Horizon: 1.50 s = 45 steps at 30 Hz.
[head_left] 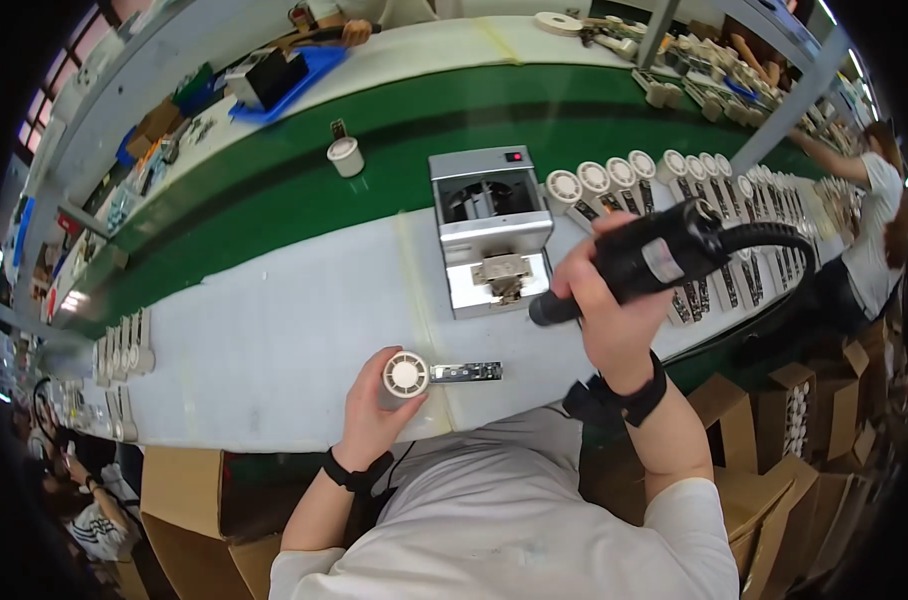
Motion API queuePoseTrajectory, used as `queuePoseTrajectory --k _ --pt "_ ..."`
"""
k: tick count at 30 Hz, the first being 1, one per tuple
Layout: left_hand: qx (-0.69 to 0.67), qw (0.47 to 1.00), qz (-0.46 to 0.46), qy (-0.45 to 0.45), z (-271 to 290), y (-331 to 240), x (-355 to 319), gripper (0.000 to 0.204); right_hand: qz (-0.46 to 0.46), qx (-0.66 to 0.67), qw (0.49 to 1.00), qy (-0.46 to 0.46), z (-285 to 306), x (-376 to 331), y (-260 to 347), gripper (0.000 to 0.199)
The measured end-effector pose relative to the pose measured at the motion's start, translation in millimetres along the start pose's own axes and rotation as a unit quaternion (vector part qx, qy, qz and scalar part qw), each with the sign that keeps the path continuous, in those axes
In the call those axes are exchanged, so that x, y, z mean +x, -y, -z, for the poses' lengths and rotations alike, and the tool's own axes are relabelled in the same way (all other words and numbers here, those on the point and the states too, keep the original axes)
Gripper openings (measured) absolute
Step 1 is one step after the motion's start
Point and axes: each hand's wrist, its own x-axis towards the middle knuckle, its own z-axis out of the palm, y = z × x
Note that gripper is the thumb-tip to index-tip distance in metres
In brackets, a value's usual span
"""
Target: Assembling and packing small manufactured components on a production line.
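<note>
Near the table's front edge, my left hand (366, 415) is closed around the round white head of a small handheld fan (406, 373). A narrow dark circuit board (466, 372) lies bare along the fan's handle, which points right. My right hand (614, 315) grips a thick black electric screwdriver (664, 255), held tilted above the table with its cable trailing right. The screwdriver's black nose points down and left, beside a grey screw feeder (489, 225) with a red light. Its bit cannot be made out.
Rows of similar fans (619, 178) with bare boards stand right of the feeder. One fan (345, 157) sits on the green belt (274, 190); several more (126, 345) lie far left. Cardboard boxes (184, 490) flank me below the table. Other people work right, left and across.
</note>
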Motion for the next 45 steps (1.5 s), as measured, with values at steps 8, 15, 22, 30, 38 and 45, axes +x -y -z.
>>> queuePoseTrajectory --k 8,15,22,30,38,45 --pt "-0.084 0.996 -0.011 -0.018 -16 17 -5 0.07 0.007 -0.045 0.998 0.04 -31 11 -39 0.032" --pt "-0.081 0.997 -0.014 -0.001 -13 18 0 0.071 -0.039 -0.052 0.998 0.018 -34 5 -30 0.032" --pt "-0.089 0.996 0.001 0.019 -13 20 2 0.074 -0.046 0.022 0.999 0.016 -15 -35 -30 0.036" --pt "-0.09 0.996 -0.005 0.017 -14 19 0 0.075 -0.056 0.022 0.998 0.036 -14 -39 -36 0.039" --pt "-0.085 0.996 -0.012 0.001 -15 18 1 0.07 -0.078 0.012 0.996 0.029 -13 -41 -43 0.039" --pt "-0.081 0.997 -0.013 0.005 -14 17 3 0.07 -0.08 0.004 0.996 0.034 -17 -44 -51 0.036"
